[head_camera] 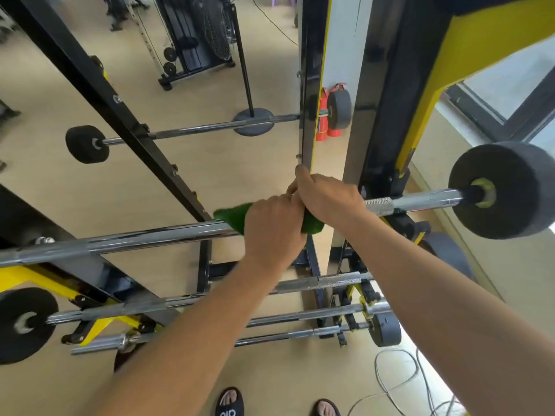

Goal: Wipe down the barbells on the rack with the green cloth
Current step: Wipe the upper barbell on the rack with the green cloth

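The long chrome barbell [120, 240] lay across the black-and-yellow steel rack [390, 121]. The left hand [271, 232] was clenched around the folded green cloth [237, 216], wrapped on the bar. The right hand [327, 196] gripped just beside it, seemingly over the cloth's other end. Uneven pushing risked rolling the bar; the cloth might snag on the knurling.

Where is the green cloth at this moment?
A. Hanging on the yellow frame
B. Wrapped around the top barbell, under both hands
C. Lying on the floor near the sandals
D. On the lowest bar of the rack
B: the green cloth is wrapped around the top barbell, gripped by the left hand and right hand.
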Motion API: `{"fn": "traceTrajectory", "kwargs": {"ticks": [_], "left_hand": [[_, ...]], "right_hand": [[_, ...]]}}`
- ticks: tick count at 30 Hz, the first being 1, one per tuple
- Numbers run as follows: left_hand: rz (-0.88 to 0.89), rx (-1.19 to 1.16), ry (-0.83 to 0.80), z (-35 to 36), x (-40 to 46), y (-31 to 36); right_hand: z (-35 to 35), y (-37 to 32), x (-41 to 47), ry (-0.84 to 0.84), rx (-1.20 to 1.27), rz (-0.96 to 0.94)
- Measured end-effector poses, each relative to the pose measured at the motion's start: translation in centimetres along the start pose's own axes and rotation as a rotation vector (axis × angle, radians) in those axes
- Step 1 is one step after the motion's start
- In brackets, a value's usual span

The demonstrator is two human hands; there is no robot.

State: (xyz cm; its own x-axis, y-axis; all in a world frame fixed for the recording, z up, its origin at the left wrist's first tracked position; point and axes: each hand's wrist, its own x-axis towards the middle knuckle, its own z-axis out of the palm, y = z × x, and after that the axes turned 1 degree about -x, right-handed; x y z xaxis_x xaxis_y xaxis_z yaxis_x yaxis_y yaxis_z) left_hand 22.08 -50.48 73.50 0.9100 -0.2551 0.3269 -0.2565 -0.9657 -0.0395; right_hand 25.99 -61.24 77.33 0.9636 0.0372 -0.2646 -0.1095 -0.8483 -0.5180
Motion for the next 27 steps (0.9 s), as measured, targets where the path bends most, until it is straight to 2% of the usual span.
{"fn": "traceTrajectory", "kwargs": {"ticks": [1, 3, 5, 7, 9, 11, 15, 18, 20, 22, 24, 27], "left_hand": [[-0.024, 0.025, 0.109, 0.9, -0.5, 0.6], [-0.059, 0.009, 0.216, 1.7, -0.3, 1.6], [-0.062, -0.015, 0.231, 1.7, -0.1, 2.1], [0.009, 0.017, 0.151, 0.8, 0.5, 2.1], [0.091, 0.039, -0.102, -0.2, 1.7, 1.4], [0.108, -0.136, -0.419, -1.4, 3.3, 0.6], [-0.067, -0.533, -1.053, -1.7, 6.9, -0.6], [-0.168, -0.586, -1.288, -1.7, 7.7, -1.1], [-0.183, -0.624, -1.277, -1.4, 7.8, -1.0], [-0.142, -0.646, -1.125, -1.5, 7.2, -0.7], [-0.057, -0.553, -0.881, -1.7, 5.9, -0.5], [0.131, -0.193, -0.384, -1.2, 2.9, -0.3]], "right_hand": [[0.0, 0.0, 0.1, 0.000, 0.019, -0.003], [-0.1, 0.2, 0.3, -0.011, 0.070, 0.003], [-0.3, 0.3, 0.4, -0.048, 0.145, 0.013], [-0.6, 0.3, 0.4, -0.087, 0.213, 0.010], [-0.8, 0.5, 0.3, -0.100, 0.230, -0.017], [-1.1, 0.6, -0.1, -0.093, 0.172, -0.073], [-1.8, 1.6, -1.2, -0.001, -0.098, -0.231], [-2.7, 3.4, -1.2, 0.065, -0.093, -0.211], [-3.4, 5.1, -1.7, 0.060, -0.178, -0.196], [-3.2, 6.2, -2.1, 0.052, -0.282, -0.209], [-2.9, 6.2, -1.7, 0.093, -0.343, -0.220], [-2.3, 5.7, -1.1, 0.129, -0.439, -0.208]]}}
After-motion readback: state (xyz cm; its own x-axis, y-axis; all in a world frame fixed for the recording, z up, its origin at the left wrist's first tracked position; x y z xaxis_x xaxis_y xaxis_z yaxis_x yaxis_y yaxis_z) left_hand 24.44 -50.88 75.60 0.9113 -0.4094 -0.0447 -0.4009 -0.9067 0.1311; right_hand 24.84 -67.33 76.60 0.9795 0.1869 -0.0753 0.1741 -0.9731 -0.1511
